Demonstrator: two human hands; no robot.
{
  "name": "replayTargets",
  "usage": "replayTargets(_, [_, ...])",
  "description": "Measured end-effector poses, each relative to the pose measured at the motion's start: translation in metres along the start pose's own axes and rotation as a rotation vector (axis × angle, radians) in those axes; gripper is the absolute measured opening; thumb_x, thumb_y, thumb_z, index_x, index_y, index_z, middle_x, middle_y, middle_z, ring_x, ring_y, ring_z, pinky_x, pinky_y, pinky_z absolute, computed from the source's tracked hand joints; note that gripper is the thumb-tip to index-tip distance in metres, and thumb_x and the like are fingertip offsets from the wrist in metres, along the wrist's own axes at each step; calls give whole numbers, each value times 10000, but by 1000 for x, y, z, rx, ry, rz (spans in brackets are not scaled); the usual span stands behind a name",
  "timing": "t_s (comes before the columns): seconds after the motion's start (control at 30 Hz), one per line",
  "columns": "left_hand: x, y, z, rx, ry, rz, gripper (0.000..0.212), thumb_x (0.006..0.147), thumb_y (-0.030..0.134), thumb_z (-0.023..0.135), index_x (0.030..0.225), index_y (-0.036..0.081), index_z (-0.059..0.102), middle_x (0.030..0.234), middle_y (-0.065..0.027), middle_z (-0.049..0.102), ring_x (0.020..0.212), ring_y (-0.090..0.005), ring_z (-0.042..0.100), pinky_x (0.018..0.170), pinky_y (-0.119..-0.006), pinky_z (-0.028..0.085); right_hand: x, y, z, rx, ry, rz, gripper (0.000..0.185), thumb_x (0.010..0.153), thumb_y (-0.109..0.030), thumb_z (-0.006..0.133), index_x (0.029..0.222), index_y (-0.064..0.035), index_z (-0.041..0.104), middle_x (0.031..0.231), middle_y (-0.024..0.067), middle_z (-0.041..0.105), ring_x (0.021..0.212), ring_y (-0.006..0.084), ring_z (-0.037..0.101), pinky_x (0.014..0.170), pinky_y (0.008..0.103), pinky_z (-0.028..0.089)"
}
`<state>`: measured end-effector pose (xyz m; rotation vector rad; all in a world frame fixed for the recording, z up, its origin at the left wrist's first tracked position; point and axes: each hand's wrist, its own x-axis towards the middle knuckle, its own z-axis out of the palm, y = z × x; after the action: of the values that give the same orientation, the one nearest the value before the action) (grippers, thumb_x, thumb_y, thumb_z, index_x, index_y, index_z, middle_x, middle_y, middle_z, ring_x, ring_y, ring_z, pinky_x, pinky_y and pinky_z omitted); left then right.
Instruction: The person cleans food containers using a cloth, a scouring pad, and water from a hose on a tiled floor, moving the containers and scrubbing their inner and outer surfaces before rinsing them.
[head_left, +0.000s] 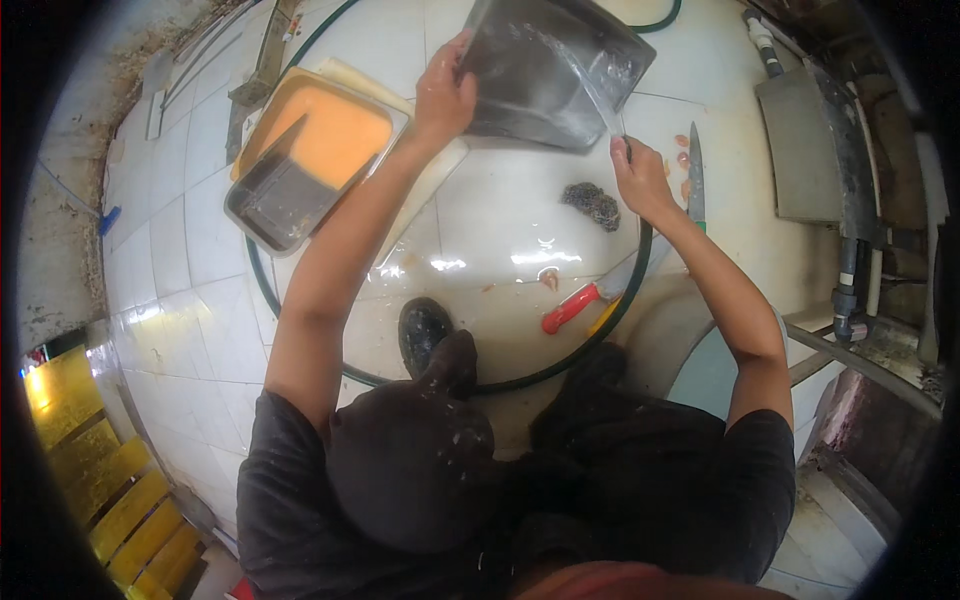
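Observation:
My left hand (448, 94) grips the left rim of a dark rectangular tray (517, 90), which is tilted above the tiled floor. My right hand (643, 178) is closed around the end of a green hose (642, 251). A stream of water (592, 86) runs from the hose end onto the tray's inner face, where it splashes. Below the tray, a metal scouring pad (591, 205) lies on the wet floor. Left of my left forearm sits a metal pan holding orange liquid (341, 139), with a smaller dark metal pan (289, 191) tilted partly into it.
A red-handled knife (571, 307) lies inside the hose loop beside a yellow handle (604, 319). A green-handled knife (696, 172) lies farther right, near food scraps (683, 160). A pale basin (712, 367) stands by my right elbow. Yellow slats (124, 480) are at lower left.

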<state>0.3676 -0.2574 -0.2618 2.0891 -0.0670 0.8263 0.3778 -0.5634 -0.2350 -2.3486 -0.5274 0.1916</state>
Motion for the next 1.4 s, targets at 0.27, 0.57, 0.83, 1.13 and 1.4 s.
replayTargets(0.27, [-10,9,6,107,102,241,548,734,-141,532,1251,40,532,1277,-79,594,1080,-311,611,884,-368,512,-6,-17,-11,77,74,-79,435,991,-327,456,816,59,554,634,262,513,592,424,514,584,451,409])
replayTargets(0.57, [-19,2,7,152,166,258,550,734,-141,535,1245,63,543,1268,-81,601,1125,-306,594,907,-384,511,0,-69,-14,134,11,-131,418,990,-316,464,848,64,567,604,277,501,565,430,534,558,443,405])
replayTargets(0.83, [-25,5,6,117,81,159,585,745,-116,534,1296,79,515,1286,-114,573,1154,-312,564,943,-378,490,6,-88,1,71,-85,-113,439,983,-341,461,850,60,579,672,288,560,658,458,568,626,475,430])
replayTargets(1.13, [-29,1,7,-2,83,-28,549,802,-71,523,1332,67,480,1281,-164,564,1145,-355,559,945,-396,479,16,-37,12,0,-19,-36,440,976,-338,462,861,63,600,735,302,594,742,493,584,664,501,449])
replayTargets(1.4, [-33,-63,9,93,116,-553,385,832,93,570,1185,-7,453,1008,-298,599,969,-463,583,835,-483,462,-3,51,18,-63,-39,64,443,973,-336,454,859,65,602,777,321,602,813,496,601,707,512,465])
